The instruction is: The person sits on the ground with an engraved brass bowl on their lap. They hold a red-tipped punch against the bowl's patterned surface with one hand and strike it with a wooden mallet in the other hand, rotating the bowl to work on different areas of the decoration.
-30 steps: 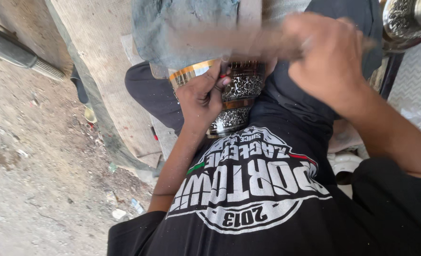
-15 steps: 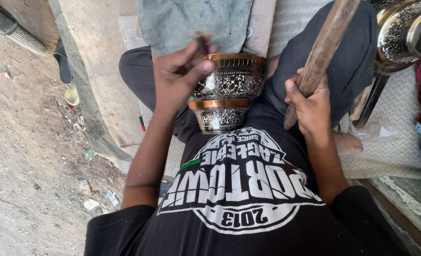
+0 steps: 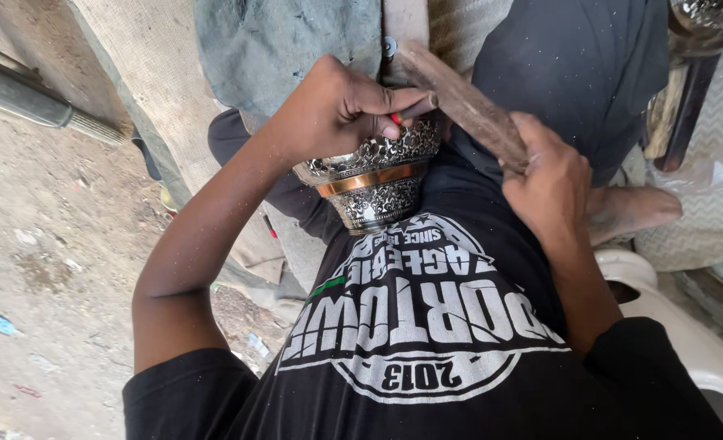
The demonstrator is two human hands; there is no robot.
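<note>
An engraved silver metal vessel [image 3: 377,175] with a copper band rests in my lap against my black printed shirt. My left hand [image 3: 341,110] lies over its upper rim, its fingers closed on a small punch tool [image 3: 414,107] with a red mark at the end. My right hand [image 3: 553,183] grips the lower end of a wooden mallet [image 3: 459,102], whose head is down against the top of the punch. A grey-blue cloth [image 3: 284,45] lies just beyond the vessel.
Dirt ground [image 3: 43,269] with small litter spreads on the left, crossed by a dark pipe [image 3: 31,98]. A woven mat [image 3: 145,90] lies under me. More shiny metalware [image 3: 707,20] stands at the top right, and a white object [image 3: 687,342] is at the lower right.
The mallet, raised upright in my right hand half a second ago, has swung down onto the punch. My left hand has stayed on the vessel's rim.
</note>
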